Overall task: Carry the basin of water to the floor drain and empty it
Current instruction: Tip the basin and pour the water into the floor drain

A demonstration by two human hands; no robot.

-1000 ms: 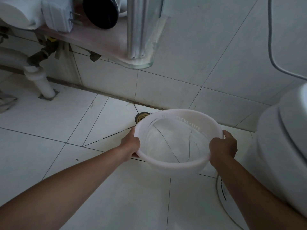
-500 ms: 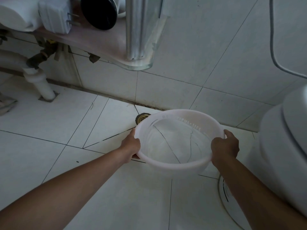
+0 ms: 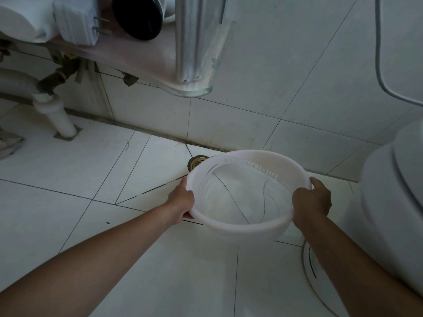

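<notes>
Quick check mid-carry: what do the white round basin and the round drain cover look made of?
White round basin: likely translucent plastic, smooth; floor grout lines show through it. Round drain cover: apparently brass-toned metal, slotted, partly hidden behind the basin rim.

Pale tiles cover the floor (image 3: 68, 175) and the wall (image 3: 286, 53), which meet at a dark, grimy seam (image 3: 137, 129) running across the middle of the frame. The light is dim and cool. At upper left a pinkish shelf (image 3: 137, 58) with a clear glass edge carries a metal post (image 3: 187, 37). Below it a white waste pipe (image 3: 59, 117) enters the floor. A white toilet (image 3: 393, 202) fills the right edge, and a grey cable (image 3: 380, 65) hangs at upper right.
</notes>
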